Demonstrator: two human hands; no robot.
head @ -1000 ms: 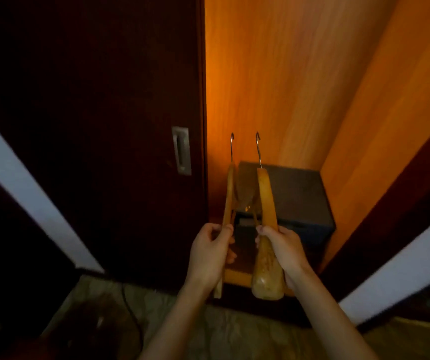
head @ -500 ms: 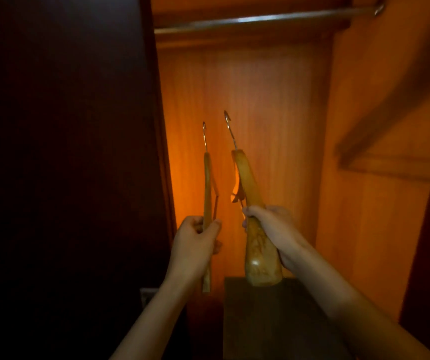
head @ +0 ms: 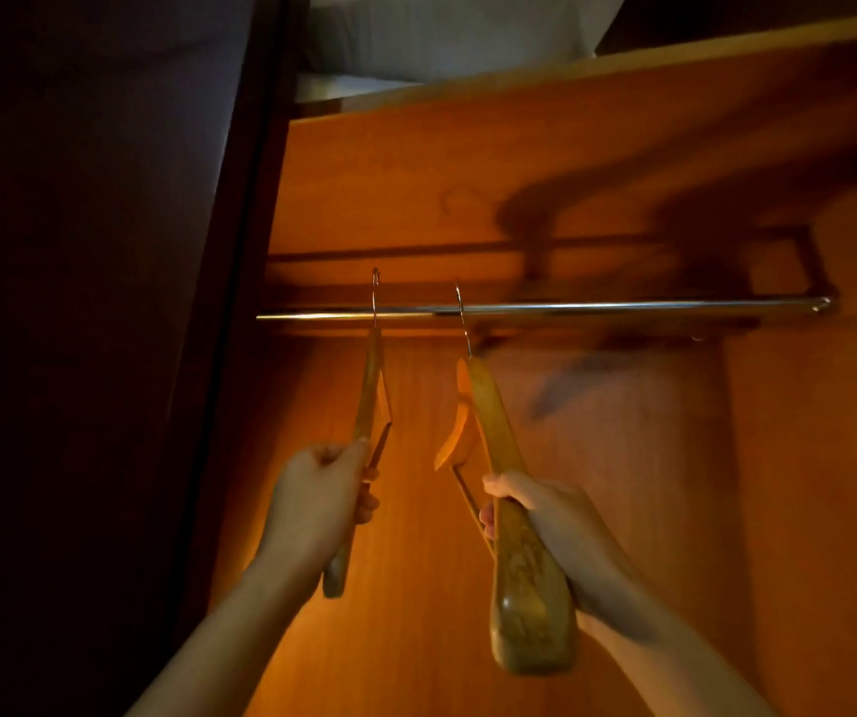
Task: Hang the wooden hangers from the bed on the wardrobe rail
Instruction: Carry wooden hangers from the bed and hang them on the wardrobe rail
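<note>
Two wooden hangers with metal hooks are raised inside an orange-lit wardrobe. My left hand [head: 320,501] grips the left hanger [head: 370,390] seen edge-on; its hook crosses the chrome wardrobe rail [head: 623,306] near the rail's left end. My right hand [head: 545,530] grips the right hanger [head: 498,447] low on its arm; its hook also overlaps the rail, a little to the right. Whether either hook rests on the rail I cannot tell.
A dark sliding door [head: 105,328] closes off the left side. Above the rail runs a wooden shelf [head: 623,59] with pale bedding [head: 441,33] on it. The rail to the right of the hooks carries nothing, up to its bracket [head: 822,304].
My view has tilted upward from the wardrobe floor to the rail. Both hands have lifted the hangers, and the hooks now reach the rail.
</note>
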